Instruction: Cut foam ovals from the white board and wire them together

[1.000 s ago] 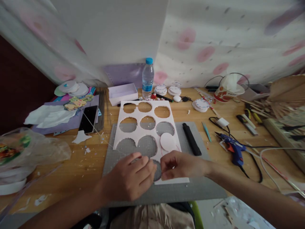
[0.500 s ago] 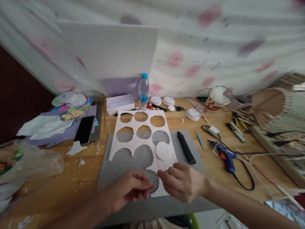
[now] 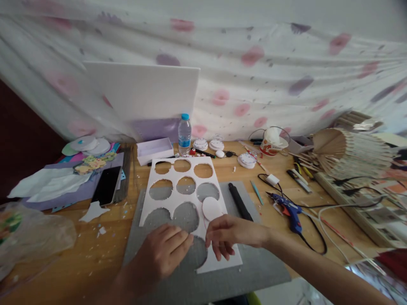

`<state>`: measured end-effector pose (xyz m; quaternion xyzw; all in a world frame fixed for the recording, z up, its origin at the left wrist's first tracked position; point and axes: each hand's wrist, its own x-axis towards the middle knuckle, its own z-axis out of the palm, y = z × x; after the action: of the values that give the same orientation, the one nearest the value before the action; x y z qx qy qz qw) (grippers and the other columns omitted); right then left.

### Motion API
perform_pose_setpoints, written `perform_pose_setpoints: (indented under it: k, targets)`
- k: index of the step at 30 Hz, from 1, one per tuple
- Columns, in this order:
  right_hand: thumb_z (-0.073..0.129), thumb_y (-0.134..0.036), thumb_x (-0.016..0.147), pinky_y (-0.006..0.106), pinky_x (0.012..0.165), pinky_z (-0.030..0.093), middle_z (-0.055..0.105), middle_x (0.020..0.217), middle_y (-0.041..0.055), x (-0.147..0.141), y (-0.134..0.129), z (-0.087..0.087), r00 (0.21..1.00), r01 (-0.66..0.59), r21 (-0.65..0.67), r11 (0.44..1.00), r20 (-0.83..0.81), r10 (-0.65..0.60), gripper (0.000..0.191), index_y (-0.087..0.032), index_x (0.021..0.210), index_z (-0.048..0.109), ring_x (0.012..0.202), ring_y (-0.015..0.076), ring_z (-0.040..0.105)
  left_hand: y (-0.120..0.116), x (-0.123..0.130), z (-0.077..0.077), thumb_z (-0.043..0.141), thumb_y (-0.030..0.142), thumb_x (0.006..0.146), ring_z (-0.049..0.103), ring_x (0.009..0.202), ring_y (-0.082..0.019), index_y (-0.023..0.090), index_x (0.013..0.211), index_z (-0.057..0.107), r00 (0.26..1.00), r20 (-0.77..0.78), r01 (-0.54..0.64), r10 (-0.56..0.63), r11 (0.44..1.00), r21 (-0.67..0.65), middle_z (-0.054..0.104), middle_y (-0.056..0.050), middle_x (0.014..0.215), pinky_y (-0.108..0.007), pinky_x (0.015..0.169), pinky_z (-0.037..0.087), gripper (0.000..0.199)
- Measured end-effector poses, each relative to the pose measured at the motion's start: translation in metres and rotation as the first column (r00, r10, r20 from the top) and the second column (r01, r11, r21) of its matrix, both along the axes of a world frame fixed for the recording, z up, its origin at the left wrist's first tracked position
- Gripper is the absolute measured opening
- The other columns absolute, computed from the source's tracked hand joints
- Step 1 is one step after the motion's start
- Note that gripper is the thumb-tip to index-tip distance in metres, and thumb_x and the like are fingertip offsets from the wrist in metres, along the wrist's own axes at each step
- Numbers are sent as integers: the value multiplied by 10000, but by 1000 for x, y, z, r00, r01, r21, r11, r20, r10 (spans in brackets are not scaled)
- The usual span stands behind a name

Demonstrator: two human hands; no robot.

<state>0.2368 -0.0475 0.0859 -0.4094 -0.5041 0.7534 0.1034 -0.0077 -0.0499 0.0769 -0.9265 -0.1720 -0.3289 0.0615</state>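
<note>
I have the left hand (image 3: 163, 250) nearest, over the mat (image 3: 254, 262), its fingers bent together; its inner side is turned away, so I can't tell whether it grips anything. The right hand (image 3: 227, 233) hangs over the near part of the sheet (image 3: 170, 203), fingers parted and loosely curled, with nothing I can make out in them.

The sheet lies flat, partly on the mat, partly on the wood beyond. Its strips between holes look thin; I'd expect a leaning palm to snap one. The disc (image 3: 212, 208) rests on it, just past the right hand, where brushing knuckles could slide it off.

The right wrist hides the near end of the black tool (image 3: 239, 201); a sideways sweep might roll it. The glue gun (image 3: 294, 218) could be dragged if its cord snagged, and I can't tell whether it's hot. Farther back, the bottle (image 3: 184, 135) stands upright; shoving the sheet forward might tip it.
</note>
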Motion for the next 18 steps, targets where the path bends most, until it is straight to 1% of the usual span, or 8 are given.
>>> perform_pose_setpoints:
  k: [7,9,11,12,13,15,17,18]
  targets:
    - [737,-384,744,147,393,254,586,617,-45,-4,-5,-14,999,-44,-88,995,-14,43,286,-122,842,678,427,13,387,-4,-5,-3,473,62,920,599,810,-193,72,985,653,987,-157,14,8,990,139,686,-74,846,-345,717,492,192]
    - [719,-328,754,156,419,286,566,590,-52,-7,-7,-14,998,-45,16,999,50,44,212,-124,788,669,448,27,395,-6,-4,-4,505,74,910,583,754,-182,87,970,649,989,-149,-5,16,997,74,664,-59,779,-324,663,491,157]
    - [673,-259,785,169,460,324,560,578,-49,-9,-11,-11,985,-70,266,961,172,24,133,-133,745,658,482,45,425,-9,-3,-5,506,82,910,559,691,-169,107,929,656,994,-111,-22,14,997,-71,642,-42,711,-300,618,479,153]
    - [642,-220,809,178,487,342,576,596,-38,-10,-13,-8,971,-120,439,890,239,13,107,-136,744,657,510,57,452,-10,-2,-5,498,88,914,551,669,-163,119,900,665,997,-77,-28,15,984,-177,639,-37,689,-290,607,472,170]
    - [603,-179,836,191,507,352,600,625,-20,-10,-16,-4,952,-201,615,762,307,3,108,-136,753,657,538,69,481,-11,-1,-5,496,99,916,551,659,-158,132,865,675,999,-30,-30,22,953,-301,644,-34,677,-280,607,467,189]
    - [522,-105,883,223,514,347,642,689,23,-9,-22,3,902,-393,851,347,430,-33,171,-128,778,656,576,95,526,-11,1,-3,540,137,901,574,659,-146,155,776,695,994,55,-47,99,801,-597,666,-26,665,-264,628,460,200]
    - [460,-67,914,259,484,326,663,734,59,-7,-26,6,871,-490,868,-84,482,-100,230,-121,790,646,577,118,547,-7,3,0,608,197,858,598,648,-138,161,690,704,978,41,-62,203,477,-877,685,-18,649,-248,626,450,197]
    - [447,-66,922,273,465,315,666,741,68,-6,-27,6,869,-494,836,-237,477,-132,243,-120,786,641,565,124,548,-5,3,2,632,234,836,597,625,-136,159,660,707,974,1,-63,228,271,-961,687,-16,633,-240,604,440,205]
